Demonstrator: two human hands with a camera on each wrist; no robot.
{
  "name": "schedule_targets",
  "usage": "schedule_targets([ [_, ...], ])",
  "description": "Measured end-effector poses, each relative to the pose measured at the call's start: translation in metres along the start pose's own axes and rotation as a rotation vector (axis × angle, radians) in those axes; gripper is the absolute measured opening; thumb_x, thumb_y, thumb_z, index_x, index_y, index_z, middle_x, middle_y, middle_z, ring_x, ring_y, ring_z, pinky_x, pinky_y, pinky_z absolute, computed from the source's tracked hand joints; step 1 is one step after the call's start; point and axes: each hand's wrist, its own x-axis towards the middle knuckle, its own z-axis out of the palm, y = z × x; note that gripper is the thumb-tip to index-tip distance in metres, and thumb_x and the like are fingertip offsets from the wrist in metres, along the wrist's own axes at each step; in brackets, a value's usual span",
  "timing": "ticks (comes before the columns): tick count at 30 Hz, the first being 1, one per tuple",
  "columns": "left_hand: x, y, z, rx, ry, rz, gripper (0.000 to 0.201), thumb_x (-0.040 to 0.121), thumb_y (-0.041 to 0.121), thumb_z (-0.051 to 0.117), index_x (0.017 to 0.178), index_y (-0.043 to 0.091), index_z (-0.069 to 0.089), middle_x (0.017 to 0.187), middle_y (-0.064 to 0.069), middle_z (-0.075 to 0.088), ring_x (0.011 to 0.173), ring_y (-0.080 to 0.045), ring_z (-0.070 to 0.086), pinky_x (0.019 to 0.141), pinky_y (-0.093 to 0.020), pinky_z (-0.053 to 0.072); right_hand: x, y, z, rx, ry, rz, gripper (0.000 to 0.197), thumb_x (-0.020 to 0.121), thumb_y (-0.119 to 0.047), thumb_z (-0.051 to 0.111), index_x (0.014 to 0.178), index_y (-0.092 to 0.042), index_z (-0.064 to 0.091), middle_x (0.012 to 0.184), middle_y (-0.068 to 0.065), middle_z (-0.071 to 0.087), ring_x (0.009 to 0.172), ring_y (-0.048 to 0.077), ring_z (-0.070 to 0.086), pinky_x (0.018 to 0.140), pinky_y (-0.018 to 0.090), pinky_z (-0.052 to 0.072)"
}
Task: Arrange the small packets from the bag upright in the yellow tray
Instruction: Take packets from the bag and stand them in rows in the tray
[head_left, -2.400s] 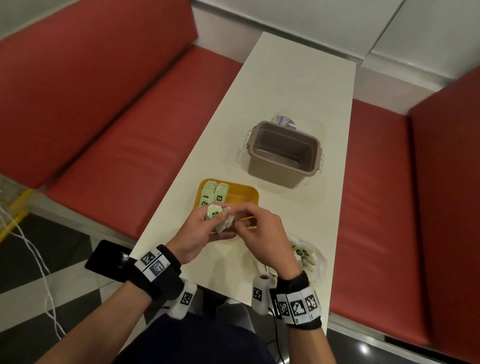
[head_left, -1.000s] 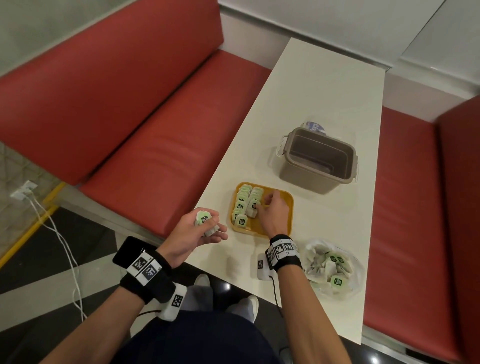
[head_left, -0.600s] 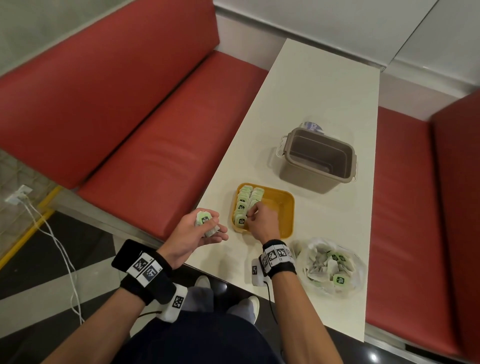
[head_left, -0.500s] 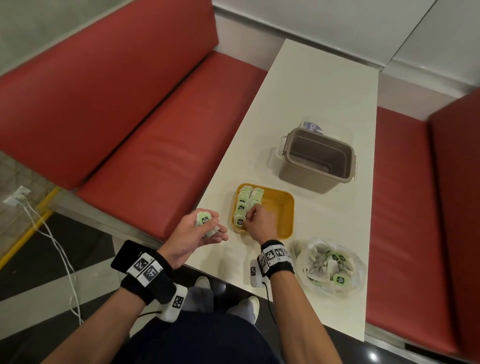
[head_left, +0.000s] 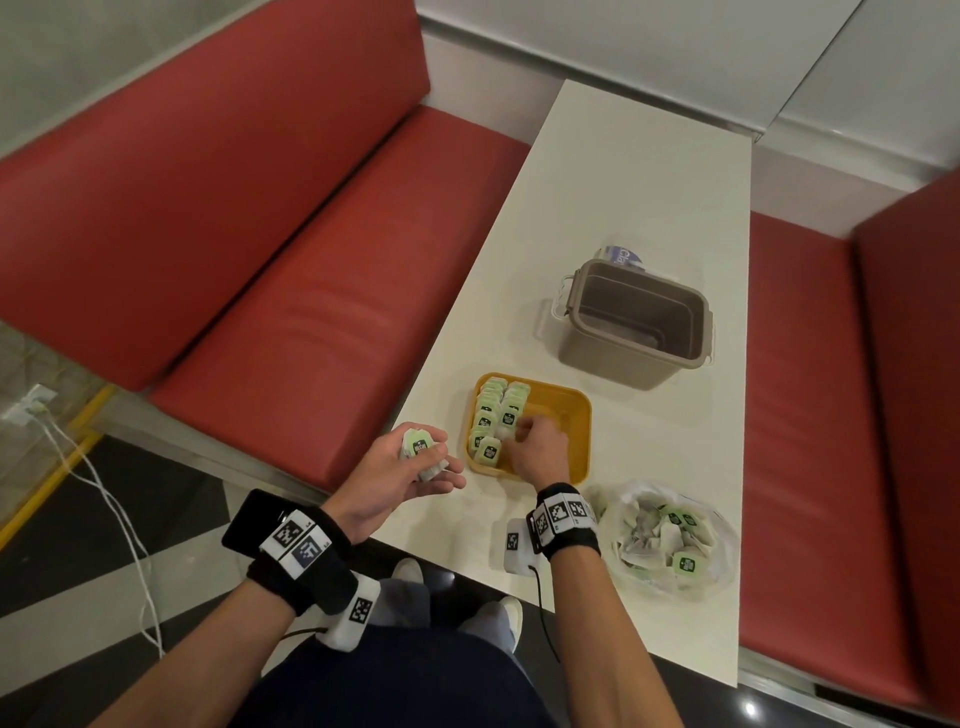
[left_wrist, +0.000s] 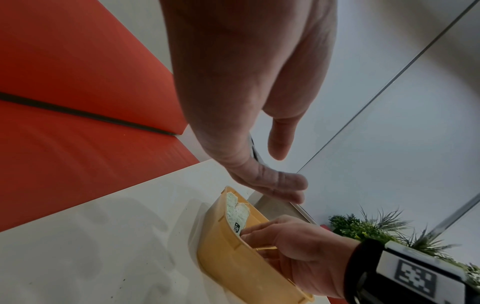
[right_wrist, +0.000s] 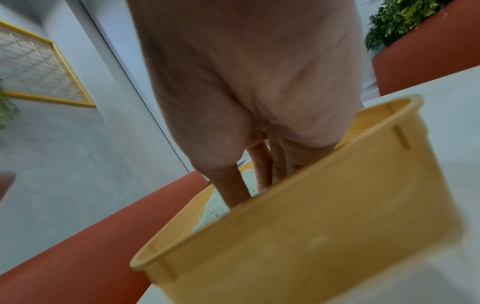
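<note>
The white table (head_left: 623, 208) carries everything. Beyond the right hand stands a taupe plastic bin (head_left: 636, 325), with a partly hidden wrapper behind it whose print is too cut off to read. Just in front of both hands sits the yellow tray (head_left: 576, 415); two rows of small green-and-white packets (head_left: 496, 410) stand upright along its left side, while its right side is bare. Beside the right wrist lies the clear plastic bag (head_left: 670, 535) with more packets loose inside.

The right hand (head_left: 535, 447) reaches into the tray, fingers curled down at the near end of the second row; whether they pinch a packet cannot be told. The left hand (head_left: 410, 467), just left of the tray, is cupped palm-up around a small stack of packets (head_left: 422, 449).

To seat a packet well, I would press it flat against its row, label facing outward, and steady the neighbours so none tip.

Each packet bears a dark label; its lettering is too small to read.
</note>
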Motion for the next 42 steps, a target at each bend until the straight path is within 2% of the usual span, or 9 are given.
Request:
schedule_targets([
  [4, 0.004, 0.003, 0.001, -0.034, -0.045, -0.026, 0.032, 0.105, -0.003, 0.060, 0.136, -0.003, 0.052, 0.117, -0.035, 0.072, 0.110, -0.048, 0.074, 0.097, -0.044, 0.064, -0.003, -0.004, 0.000, 0.031, 0.042, 0.009, 0.040, 0.098, -0.015, 0.076, 0.137, -0.008, 0.067, 0.131, 0.010, 0.073, 0.125, 0.029, 0.065, 0.105, 0.039, 0.053],
  [9, 0.009, 0.007, 0.002, 0.011, -0.114, 0.001, 0.032, 0.108, -0.003, 0.055, 0.139, -0.003, 0.047, 0.119, -0.029, 0.075, 0.115, -0.047, 0.073, 0.104, -0.047, 0.060, -0.023, -0.012, -0.021, 0.133, 0.201, -0.160, 0.023, 0.101, -0.021, 0.073, 0.123, -0.015, 0.072, 0.112, -0.003, 0.077, 0.103, 0.017, 0.073, 0.088, 0.031, 0.058],
  [15, 0.018, 0.016, 0.010, 0.135, -0.229, 0.013, 0.035, 0.108, 0.010, 0.062, 0.133, -0.003, 0.042, 0.121, -0.025, 0.076, 0.114, -0.043, 0.075, 0.101, -0.045, 0.062, -0.071, -0.049, -0.057, 0.372, -0.173, -0.407, 0.015, 0.103, -0.043, 0.074, 0.105, -0.029, 0.079, 0.099, -0.013, 0.079, 0.092, 0.010, 0.075, 0.082, 0.034, 0.063],
  [19, 0.024, 0.021, 0.015, 0.228, -0.240, 0.034, 0.037, 0.103, 0.015, 0.070, 0.124, 0.000, 0.044, 0.117, -0.025, 0.077, 0.109, -0.043, 0.077, 0.100, -0.053, 0.061, -0.073, -0.053, -0.061, 0.381, -0.254, -0.460, 0.010, 0.096, -0.027, 0.084, 0.099, -0.020, 0.078, 0.092, -0.004, 0.078, 0.080, 0.010, 0.072, 0.076, 0.031, 0.061],
  [22, 0.029, 0.025, 0.016, 0.276, -0.209, 0.070, 0.043, 0.098, 0.019, 0.078, 0.122, -0.001, 0.048, 0.113, -0.022, 0.078, 0.105, -0.041, 0.078, 0.097, -0.055, 0.061, -0.070, -0.049, -0.064, 0.478, -0.189, -0.457, 0.012, 0.094, -0.021, 0.086, 0.098, -0.016, 0.075, 0.091, -0.003, 0.078, 0.082, 0.008, 0.070, 0.077, 0.024, 0.055],
  [26, 0.035, 0.028, 0.017, 0.336, -0.147, 0.161, 0.025, 0.101, 0.004, 0.072, 0.119, -0.004, 0.058, 0.106, -0.016, 0.081, 0.098, -0.038, 0.080, 0.087, -0.047, 0.065, -0.067, -0.043, -0.067, 0.605, -0.169, -0.417, 0.017, 0.095, -0.023, 0.085, 0.104, -0.017, 0.072, 0.097, 0.005, 0.079, 0.095, 0.026, 0.076, 0.089, 0.049, 0.061],
  [30, 0.040, 0.027, 0.020, 0.364, -0.126, 0.178, 0.021, 0.101, 0.004, 0.072, 0.116, -0.002, 0.060, 0.104, -0.016, 0.082, 0.095, -0.038, 0.080, 0.083, -0.041, 0.066, -0.059, -0.037, -0.065, 0.605, -0.153, -0.404, 0.018, 0.096, -0.022, 0.085, 0.108, -0.016, 0.073, 0.101, 0.006, 0.080, 0.099, 0.029, 0.077, 0.091, 0.058, 0.063],
  [37, 0.058, 0.006, 0.012, 0.234, 0.042, 0.064, 0.024, 0.106, 0.009, 0.066, 0.124, 0.001, 0.053, 0.099, -0.021, 0.079, 0.090, -0.037, 0.079, 0.087, -0.047, 0.065, -0.023, -0.008, -0.071, 0.366, 0.178, -0.271, 0.018, 0.094, -0.022, 0.084, 0.101, -0.030, 0.069, 0.088, -0.009, 0.078, 0.085, 0.005, 0.075, 0.084, 0.038, 0.065],
  [42, 0.064, -0.006, -0.001, 0.255, 0.102, 0.001, 0.014, 0.111, 0.014, 0.057, 0.121, 0.003, 0.055, 0.096, -0.020, 0.076, 0.084, -0.032, 0.076, 0.077, -0.039, 0.063, -0.014, 0.008, -0.051, 0.227, -0.064, -0.241, 0.017, 0.092, -0.020, 0.087, 0.099, -0.025, 0.072, 0.089, -0.004, 0.078, 0.083, 0.010, 0.076, 0.081, 0.036, 0.066],
])
